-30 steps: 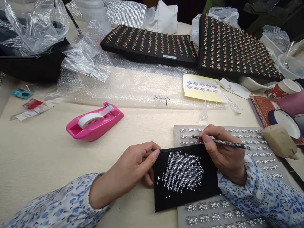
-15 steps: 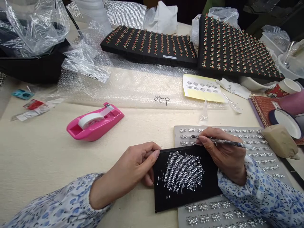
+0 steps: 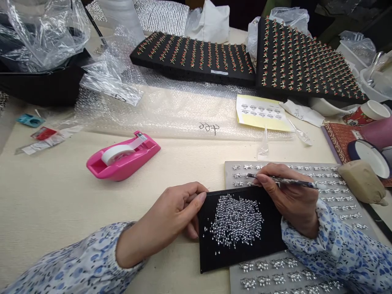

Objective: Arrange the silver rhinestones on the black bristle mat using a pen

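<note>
And there we were: I had the left hand (image 3: pixel 176 212) curled around the left edge of the black board (image 3: pixel 211 255), fingers bunched. A loose patch of rhinestones (image 3: pixel 235 220) lay scattered on that board, which overlapped a grey tray (image 3: pixel 229 171) lined with rows of silver settings (image 3: pixel 260 265). The right hand (image 3: pixel 294 202) was pinching a speckled stylus (image 3: pixel 284 180), its tip over the tray's top rows. A lump of putty (image 3: pixel 363 181) sat just beside the tray, and a pink tape dispenser (image 3: pixel 128 166) stood well off to the left.

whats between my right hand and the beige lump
In the head view, the grey board with rows of silver pieces lies between the right hand and the beige lump.
</note>
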A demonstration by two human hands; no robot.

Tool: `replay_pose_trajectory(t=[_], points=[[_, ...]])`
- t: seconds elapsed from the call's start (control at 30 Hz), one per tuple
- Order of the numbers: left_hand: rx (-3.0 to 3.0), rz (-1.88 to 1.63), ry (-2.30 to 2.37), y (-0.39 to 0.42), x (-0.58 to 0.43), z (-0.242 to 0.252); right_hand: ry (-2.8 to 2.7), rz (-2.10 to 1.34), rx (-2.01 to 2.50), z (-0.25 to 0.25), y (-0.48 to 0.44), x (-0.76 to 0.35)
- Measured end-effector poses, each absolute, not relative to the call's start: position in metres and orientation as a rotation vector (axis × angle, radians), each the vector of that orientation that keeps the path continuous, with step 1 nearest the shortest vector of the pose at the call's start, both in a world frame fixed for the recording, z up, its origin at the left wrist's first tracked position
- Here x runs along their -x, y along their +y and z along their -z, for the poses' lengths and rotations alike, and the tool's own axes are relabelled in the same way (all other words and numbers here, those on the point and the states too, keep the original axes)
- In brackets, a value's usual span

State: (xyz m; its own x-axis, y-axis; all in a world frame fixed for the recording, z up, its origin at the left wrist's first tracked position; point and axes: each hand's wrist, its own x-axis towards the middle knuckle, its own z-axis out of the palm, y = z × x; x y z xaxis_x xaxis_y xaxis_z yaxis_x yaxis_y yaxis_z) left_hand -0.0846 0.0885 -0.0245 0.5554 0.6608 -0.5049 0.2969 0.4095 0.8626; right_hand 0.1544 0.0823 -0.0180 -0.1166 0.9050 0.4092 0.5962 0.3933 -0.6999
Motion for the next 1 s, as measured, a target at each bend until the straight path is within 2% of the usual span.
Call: replay_pose_trajectory(t=[0.4,0.63,1.0], points=[[-1.183,-0.280,1.010,0.088,0.084,0.024,-1.787,-0.479,1.317,0.016,0.081,-0.154],[-1.188,-0.281,1.010,0.088,0.085,0.023,-1.916,-0.769,0.993,0.012,0.073,-0.159],[-1.187,-0.286,1.015,0.087,0.085,0.024,-1.972,-0.804,0.986,0.014,0.072,-0.158]])
